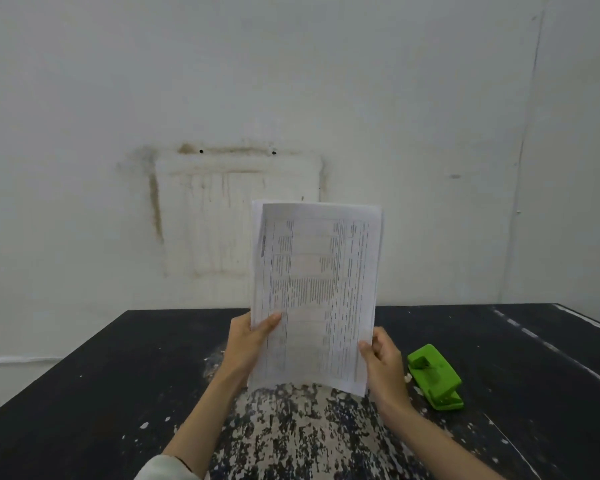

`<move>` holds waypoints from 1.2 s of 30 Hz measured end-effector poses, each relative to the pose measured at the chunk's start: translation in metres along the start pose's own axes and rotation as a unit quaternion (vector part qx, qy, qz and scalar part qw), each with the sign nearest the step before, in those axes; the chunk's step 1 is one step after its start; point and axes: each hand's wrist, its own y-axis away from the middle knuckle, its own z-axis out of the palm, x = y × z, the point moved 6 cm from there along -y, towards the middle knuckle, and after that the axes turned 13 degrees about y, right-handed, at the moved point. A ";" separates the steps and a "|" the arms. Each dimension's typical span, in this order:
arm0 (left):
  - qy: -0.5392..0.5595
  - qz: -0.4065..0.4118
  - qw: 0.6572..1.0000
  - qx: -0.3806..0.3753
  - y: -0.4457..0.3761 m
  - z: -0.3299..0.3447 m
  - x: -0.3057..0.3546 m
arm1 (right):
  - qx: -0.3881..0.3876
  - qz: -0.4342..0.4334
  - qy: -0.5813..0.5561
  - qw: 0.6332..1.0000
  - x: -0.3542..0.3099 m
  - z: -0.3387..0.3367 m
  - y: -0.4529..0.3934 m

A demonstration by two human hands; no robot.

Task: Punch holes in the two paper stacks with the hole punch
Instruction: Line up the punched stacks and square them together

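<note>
Both hands are holding a paper stack (314,292) upright above the black table (84,393), its printed tables facing the camera with the text running sideways. The left hand (248,344) is gripping the stack's lower left edge at about 8 o'clock, thumb lying across the front sheet and the fingers hidden behind. The right hand (381,362) is grasping the lower right edge at about 4 o'clock, thumb on the front and curled fingers wrapping the edge. The sheets are not lying flush: one rear sheet is showing past the front one along the left and top edges. The stack's bottom edge is hanging clear of the table, over a worn patch (302,434) where the black paint is flaking to white. The green punch (435,377) is sitting on the table at 4 o'clock from the stack, just beside the right hand and apart from it. A stained white wall (222,98) is standing behind the table at 12 o'clock. A pale sleeve (160,469) is showing on the left arm at the bottom edge.
</note>
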 end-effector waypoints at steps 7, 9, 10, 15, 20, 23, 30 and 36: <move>0.016 -0.057 0.998 0.002 0.012 -0.013 -0.038 | -0.015 -0.020 0.055 0.998 0.016 0.012 -0.002; 0.008 -0.051 0.999 -0.007 0.010 -0.015 -0.039 | -0.009 -0.033 0.070 0.997 0.014 0.012 -0.002; -0.003 -0.050 0.999 -0.013 0.009 -0.015 -0.039 | -0.016 -0.035 0.071 0.997 0.014 0.013 -0.003; -0.039 -0.083 0.996 -0.013 0.005 -0.017 -0.049 | -0.029 -0.014 0.100 0.994 0.017 0.015 -0.016; -0.041 -0.172 0.984 -0.024 -0.006 -0.016 -0.056 | -0.070 0.073 0.134 0.986 0.028 0.023 -0.043; -0.044 -0.214 0.975 -0.029 -0.013 -0.017 -0.061 | -0.095 0.129 0.148 0.976 0.039 0.030 -0.049; -0.067 -0.260 0.963 -0.021 -0.032 -0.020 -0.073 | -0.084 0.210 0.169 0.959 0.059 0.041 -0.062; -0.174 -0.238 0.953 0.076 -0.051 -0.033 -0.088 | -0.093 0.218 0.218 0.947 0.062 0.046 -0.079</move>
